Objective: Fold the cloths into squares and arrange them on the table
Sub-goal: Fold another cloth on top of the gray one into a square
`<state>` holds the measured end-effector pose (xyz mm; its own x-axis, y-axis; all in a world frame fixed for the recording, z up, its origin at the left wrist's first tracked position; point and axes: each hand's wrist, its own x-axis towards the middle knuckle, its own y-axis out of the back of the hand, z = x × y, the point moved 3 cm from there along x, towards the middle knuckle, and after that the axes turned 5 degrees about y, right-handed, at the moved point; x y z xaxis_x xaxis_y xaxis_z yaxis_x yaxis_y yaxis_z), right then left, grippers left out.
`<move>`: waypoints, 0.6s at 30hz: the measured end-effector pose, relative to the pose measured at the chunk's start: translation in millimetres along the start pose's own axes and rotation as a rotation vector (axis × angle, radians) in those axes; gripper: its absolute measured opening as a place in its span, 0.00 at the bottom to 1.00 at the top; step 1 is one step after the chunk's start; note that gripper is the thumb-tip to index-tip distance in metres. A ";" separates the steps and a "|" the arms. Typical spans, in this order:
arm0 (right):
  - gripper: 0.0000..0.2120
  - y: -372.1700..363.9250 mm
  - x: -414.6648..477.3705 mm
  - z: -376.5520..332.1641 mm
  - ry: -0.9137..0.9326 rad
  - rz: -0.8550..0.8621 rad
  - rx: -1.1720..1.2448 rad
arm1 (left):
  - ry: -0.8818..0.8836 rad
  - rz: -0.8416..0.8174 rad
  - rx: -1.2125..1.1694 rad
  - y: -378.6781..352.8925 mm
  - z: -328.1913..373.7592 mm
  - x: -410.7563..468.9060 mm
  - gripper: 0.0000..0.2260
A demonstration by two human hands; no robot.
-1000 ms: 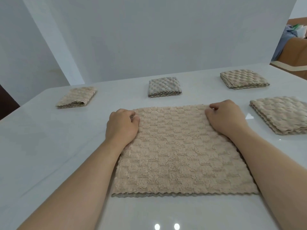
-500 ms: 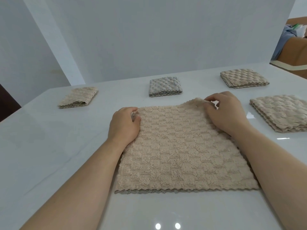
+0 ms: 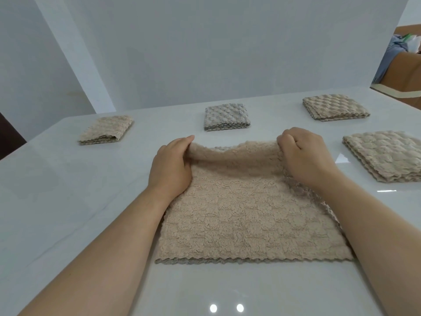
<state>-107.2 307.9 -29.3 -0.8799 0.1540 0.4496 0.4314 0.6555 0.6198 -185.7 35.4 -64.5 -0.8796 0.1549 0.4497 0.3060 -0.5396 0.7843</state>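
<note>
Nearest, the glossy white table [image 3: 68,213] carries the beige cloth [image 3: 246,229]. Its scalloped near hem lies flat, roughly square to the table's front edge, between the two bare forearms. The near half of the cloth rests flat on the surface, while its far edge is lifted clear of the table and sags in a shallow curve between the hands. The left hand [image 3: 170,169] pinches the far-left corner between thumb and fingers. The right hand [image 3: 304,156], fingers curled in a loose fist, pinches the far-right corner. This looks like the start of the first fold, with the far edge to be brought over to the near hem. To do it well, both corners should travel together at one height and come down exactly on the near corners, hem on hem, before either pinch lets go. The pull should go up and over rather than drag along the slick top, where the fleecy fabric could slide and skew the near half. A flat palm run along the crease would then set it. Beyond the hands, four cloths are already folded and lie well apart. A tan folded cloth [image 3: 385,153] lies to the right. In a row farther back are a pale folded cloth [image 3: 106,130] at the left, a grey folded cloth [image 3: 225,117] in the middle and a brown folded cloth [image 3: 335,107] at the right, so the task seems well along. Behind the table rises a plain grey wall [image 3: 227,53].
</note>
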 end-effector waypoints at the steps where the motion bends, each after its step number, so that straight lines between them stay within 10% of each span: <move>1: 0.19 -0.5 0.1 1.1 -0.001 -0.005 -0.016 | 0.000 0.003 -0.019 1.1 0.5 -0.3 0.25; 10: 0.20 0.3 0.5 11.1 -0.048 -0.013 -0.032 | 0.083 -0.012 -0.133 19.7 10.3 -4.8 0.08; 18: 0.19 0.0 0.7 12.6 -0.053 -0.057 -0.094 | -0.029 -0.068 -0.202 35.8 30.8 -19.5 0.17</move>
<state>-110.4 317.4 -37.1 -0.9118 0.1585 0.3788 0.3947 0.5923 0.7024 -146.3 38.6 -32.0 -0.8839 0.2190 0.4133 0.1647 -0.6812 0.7133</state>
